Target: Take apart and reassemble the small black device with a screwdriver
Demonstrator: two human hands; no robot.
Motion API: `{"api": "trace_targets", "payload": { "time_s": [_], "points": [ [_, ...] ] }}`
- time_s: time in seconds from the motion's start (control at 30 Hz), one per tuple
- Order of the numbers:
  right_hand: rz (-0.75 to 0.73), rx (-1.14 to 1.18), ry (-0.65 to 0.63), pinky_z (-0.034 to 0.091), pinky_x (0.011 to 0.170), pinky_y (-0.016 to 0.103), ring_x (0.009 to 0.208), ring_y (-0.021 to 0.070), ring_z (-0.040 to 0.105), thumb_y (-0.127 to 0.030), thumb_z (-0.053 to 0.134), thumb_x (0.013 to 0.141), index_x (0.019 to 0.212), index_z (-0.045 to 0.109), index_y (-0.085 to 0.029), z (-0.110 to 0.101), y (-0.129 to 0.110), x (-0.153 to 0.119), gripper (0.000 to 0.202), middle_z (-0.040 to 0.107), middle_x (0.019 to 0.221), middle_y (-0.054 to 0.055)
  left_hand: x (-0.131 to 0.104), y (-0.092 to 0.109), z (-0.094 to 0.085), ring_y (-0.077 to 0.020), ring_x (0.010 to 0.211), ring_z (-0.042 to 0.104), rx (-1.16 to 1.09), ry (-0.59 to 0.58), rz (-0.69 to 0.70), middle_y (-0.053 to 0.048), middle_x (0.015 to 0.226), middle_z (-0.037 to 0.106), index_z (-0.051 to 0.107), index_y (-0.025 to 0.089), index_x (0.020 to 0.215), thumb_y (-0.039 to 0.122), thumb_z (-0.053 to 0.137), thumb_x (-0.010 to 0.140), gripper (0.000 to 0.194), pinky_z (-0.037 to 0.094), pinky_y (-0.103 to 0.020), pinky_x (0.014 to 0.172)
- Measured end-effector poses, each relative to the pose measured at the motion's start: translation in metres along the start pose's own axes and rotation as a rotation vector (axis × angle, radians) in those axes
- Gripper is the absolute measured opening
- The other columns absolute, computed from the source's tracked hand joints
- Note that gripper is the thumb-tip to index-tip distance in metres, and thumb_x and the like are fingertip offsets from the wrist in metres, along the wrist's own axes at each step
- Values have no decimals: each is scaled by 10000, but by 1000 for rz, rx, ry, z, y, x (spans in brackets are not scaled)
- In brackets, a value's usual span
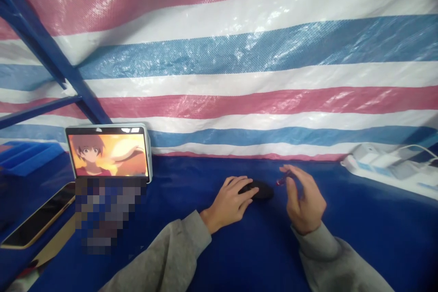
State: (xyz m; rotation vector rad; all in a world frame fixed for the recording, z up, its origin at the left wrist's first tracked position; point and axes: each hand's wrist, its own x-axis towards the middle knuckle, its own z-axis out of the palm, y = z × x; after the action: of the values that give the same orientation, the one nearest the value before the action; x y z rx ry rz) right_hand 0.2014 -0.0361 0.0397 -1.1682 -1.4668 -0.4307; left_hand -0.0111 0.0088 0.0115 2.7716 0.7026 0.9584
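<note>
My left hand lies over the left end of a black computer mouse, its fingers on top and its thumb along the near side. The mouse rests on the blue table. To the right of it, my right hand is raised a little, with thumb and fingers curled towards each other. Between those fingertips is a small, shiny, reddish-purple piece; it is too small and blurred to name.
At the left, a tablet stands upright, playing a cartoon. A phone lies beside it, with a blue tray behind. White power strips and plugs are at the right. A striped plastic sheet hangs behind the table.
</note>
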Motion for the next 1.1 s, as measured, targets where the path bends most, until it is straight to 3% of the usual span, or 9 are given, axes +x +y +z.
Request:
{"api": "trace_targets", "payload": {
  "time_s": [0.17,0.33,0.53,0.77,0.93,1.0,1.1],
  "points": [
    [-37,19,41,577,820,380,914,222,701,-158,661,863,1118,653,-197,-2,0,1,258,728,947,70,0,0,0,-265,1306,519,7,-16,-3,-103,1373,591,608,230,1307,200,521,979,341,441,-474,1058],
    [-53,-36,11,570,832,374,954,220,685,-126,581,899,1192,648,-184,-6,-4,4,306,705,1017,99,-1,-1,1,-255,1318,506,13,-26,-6,-97,1396,571,592,240,1328,201,522,983,354,431,-465,1068],
    [-41,2,-11,582,865,370,964,221,709,-104,613,879,1272,611,-198,-5,-5,5,404,747,1031,88,0,-1,2,-247,1324,509,29,-25,-1,-92,1391,578,590,243,1331,223,524,991,347,437,-463,1074],
    [-10,-18,-25,586,892,404,1015,236,705,-147,537,928,1259,628,-187,-5,-3,3,345,741,1079,110,-1,-1,4,-234,1369,483,45,-2,29,-102,1398,578,586,210,1339,211,501,998,351,408,-456,1148],
    [23,-20,28,604,797,358,830,200,724,-219,634,896,1165,656,-192,-4,-5,2,272,747,1003,86,0,0,4,-233,1380,479,41,-7,47,-108,1405,577,585,199,1337,206,468,1011,347,433,-451,1144],
    [-15,-46,44,601,793,357,852,208,717,-218,675,867,1112,676,-199,-4,-5,3,246,738,985,81,0,0,3,-231,1375,486,39,2,52,-107,1401,582,586,198,1335,207,467,1013,343,441,-449,1140],
    [-35,-6,10,595,838,391,920,226,714,-180,607,902,1195,648,-197,-5,-4,3,296,740,1007,92,0,-1,3,-228,1374,488,34,11,50,-106,1403,581,587,193,1333,202,477,1009,342,438,-441,1146]
  ]
}}
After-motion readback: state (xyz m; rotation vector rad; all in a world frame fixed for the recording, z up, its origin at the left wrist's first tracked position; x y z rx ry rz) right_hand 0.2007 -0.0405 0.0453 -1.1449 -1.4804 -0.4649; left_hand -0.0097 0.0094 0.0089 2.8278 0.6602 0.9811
